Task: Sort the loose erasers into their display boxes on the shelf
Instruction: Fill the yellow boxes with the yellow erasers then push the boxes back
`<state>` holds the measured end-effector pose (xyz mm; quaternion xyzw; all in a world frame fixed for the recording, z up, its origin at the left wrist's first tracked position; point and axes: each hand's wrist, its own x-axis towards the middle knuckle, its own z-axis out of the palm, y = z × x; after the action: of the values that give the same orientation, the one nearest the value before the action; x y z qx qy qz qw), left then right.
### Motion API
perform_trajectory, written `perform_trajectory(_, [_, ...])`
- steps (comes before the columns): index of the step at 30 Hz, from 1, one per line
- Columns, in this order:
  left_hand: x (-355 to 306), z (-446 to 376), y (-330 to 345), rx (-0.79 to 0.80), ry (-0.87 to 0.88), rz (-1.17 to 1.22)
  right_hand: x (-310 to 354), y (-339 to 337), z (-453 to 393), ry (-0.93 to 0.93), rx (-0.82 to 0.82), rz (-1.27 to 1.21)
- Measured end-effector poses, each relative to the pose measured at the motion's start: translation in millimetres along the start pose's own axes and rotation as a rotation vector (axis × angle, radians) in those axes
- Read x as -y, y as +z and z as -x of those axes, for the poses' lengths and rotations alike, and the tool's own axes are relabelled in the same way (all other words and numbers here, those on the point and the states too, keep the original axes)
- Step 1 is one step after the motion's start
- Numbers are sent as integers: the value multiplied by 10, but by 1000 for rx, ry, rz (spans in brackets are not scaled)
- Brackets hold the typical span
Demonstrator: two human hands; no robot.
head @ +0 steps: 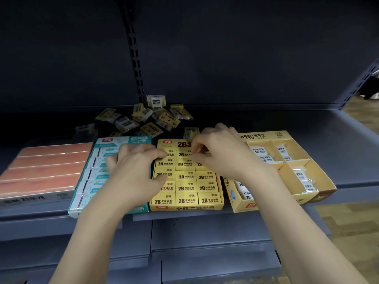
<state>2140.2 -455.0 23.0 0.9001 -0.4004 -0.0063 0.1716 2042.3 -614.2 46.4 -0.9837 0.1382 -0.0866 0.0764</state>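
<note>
A yellow 2B display box [185,207] stands at the shelf's front, filled with rows of yellow 2B erasers [186,186]. My left hand [131,171] lies over the box's left side, thumb and fingertips touching the erasers in its far-left rows. My right hand [221,152] hovers over the box's far-right corner, fingers curled and pinching a yellow eraser there, mostly hidden. A pile of loose wrapped erasers [147,119] lies behind the boxes. On the right a tan compartment box [287,189] holds a few white wrapped erasers.
A teal eraser box [106,141] sits just left of the yellow one, and an orange box [41,171] lies further left. The dark shelf back wall [225,58] rises behind. Lower grey shelves [205,242] are beneath, and floor shows at right.
</note>
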Motion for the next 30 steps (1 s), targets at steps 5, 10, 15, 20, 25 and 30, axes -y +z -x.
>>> perform_trajectory(5, [-31, -219, -89, -82, 51, 36, -25, 46, -66, -23, -40, 45])
perform_trajectory(10, [67, -819, -75, -116, 100, 84, -121, 32, -104, -12, -47, 60])
perform_trajectory(15, [183, -1544, 68, -53, 196, 195, -223, 13, -90, 23, -46, 81])
perform_trajectory(20, [257, -1991, 206, 33, 448, -327, -346, -14, -80, 78, -75, 122])
perform_trajectory(25, [120, -2099, 166, 161, 603, -874, -419, -35, -126, 112, -92, 103])
perform_trajectory(30, [107, -2241, 177, 197, 759, -997, -481, -6, -162, 125, -90, 108])
